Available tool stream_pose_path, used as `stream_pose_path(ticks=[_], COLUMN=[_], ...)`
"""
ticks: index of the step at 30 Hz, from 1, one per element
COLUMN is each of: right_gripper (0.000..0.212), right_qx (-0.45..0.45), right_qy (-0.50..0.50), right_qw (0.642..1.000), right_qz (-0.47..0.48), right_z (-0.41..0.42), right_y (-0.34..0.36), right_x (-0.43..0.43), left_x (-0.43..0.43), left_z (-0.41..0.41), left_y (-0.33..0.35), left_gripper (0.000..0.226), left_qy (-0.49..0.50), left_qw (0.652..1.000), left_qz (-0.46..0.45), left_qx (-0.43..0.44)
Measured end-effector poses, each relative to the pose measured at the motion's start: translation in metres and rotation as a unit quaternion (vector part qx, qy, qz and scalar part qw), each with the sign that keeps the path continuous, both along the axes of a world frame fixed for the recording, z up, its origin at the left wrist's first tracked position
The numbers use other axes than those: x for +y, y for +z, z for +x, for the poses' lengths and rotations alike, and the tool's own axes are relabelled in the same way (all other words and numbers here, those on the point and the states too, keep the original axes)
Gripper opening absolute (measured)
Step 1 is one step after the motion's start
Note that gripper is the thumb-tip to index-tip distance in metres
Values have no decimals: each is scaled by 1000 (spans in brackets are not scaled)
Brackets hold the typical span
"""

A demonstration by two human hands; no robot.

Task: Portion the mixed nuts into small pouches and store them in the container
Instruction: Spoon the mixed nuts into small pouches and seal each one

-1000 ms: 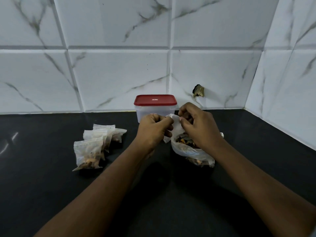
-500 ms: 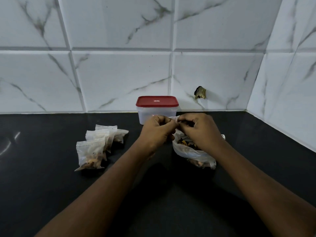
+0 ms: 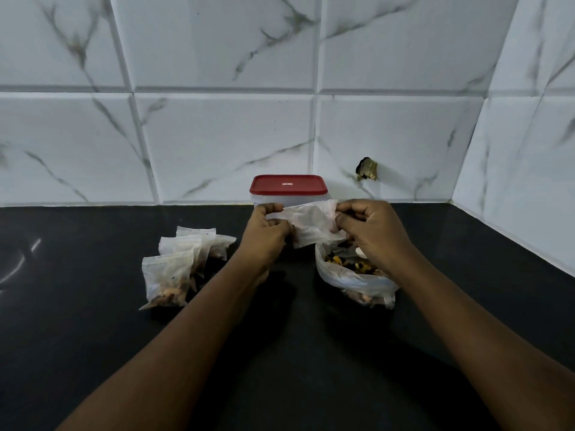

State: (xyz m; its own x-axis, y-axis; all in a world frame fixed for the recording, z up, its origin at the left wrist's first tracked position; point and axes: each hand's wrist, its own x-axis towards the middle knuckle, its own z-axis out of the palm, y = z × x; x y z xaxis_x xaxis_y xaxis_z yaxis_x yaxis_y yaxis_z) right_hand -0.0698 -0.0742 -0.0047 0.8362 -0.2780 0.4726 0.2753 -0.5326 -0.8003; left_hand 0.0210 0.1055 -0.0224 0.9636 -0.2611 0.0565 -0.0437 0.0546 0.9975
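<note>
I hold a small clear pouch (image 3: 311,223) stretched between both hands above the counter. My left hand (image 3: 264,234) pinches its left edge and my right hand (image 3: 373,231) pinches its right edge. The pouch looks empty. Below my right hand lies a large open plastic bag of mixed nuts (image 3: 351,272). Several filled pouches (image 3: 180,262) lie in a pile to the left. A clear container with a red lid (image 3: 287,185) stands shut against the wall behind my hands.
The black counter (image 3: 93,321) meets a white marble-tiled wall at the back and on the right. A small brass fitting (image 3: 367,169) sticks out of the wall right of the container.
My hands have moved apart and spread the small pouch wide between them; earlier they were close together at its top over the bag of nuts.
</note>
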Motion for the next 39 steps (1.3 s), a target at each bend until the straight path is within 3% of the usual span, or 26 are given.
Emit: stream_pose_path(ticks=[4, 8, 12, 20, 25, 39], right_gripper=[13, 7, 4, 5, 5, 9], right_qx=[-4, -4, 6, 9, 2, 1], right_qy=[-21, -17, -23, -19, -2, 11], right_qw=[993, 990, 993, 996, 997, 998], right_qz=[-112, -141, -117, -84, -78, -64], right_z=[-1, -1, 0, 0, 3, 5], right_y=[0, 0, 1, 3, 1, -2], right_x=[-4, -4, -7, -9, -11, -9], left_x=[0, 2, 3, 1, 2, 2], left_z=[-3, -1, 1, 1, -4, -14], left_y=[-1, -3, -1, 4, 7, 13], left_gripper=[39, 36, 34, 23, 23, 24], left_qy=[2, 9, 13, -14, -25, -28], left_qw=[999, 999, 1000, 986, 980, 980], left_qz=[20, 27, 3, -136, -144, -144], left_qx=[-29, -44, -25, 97, 138, 132])
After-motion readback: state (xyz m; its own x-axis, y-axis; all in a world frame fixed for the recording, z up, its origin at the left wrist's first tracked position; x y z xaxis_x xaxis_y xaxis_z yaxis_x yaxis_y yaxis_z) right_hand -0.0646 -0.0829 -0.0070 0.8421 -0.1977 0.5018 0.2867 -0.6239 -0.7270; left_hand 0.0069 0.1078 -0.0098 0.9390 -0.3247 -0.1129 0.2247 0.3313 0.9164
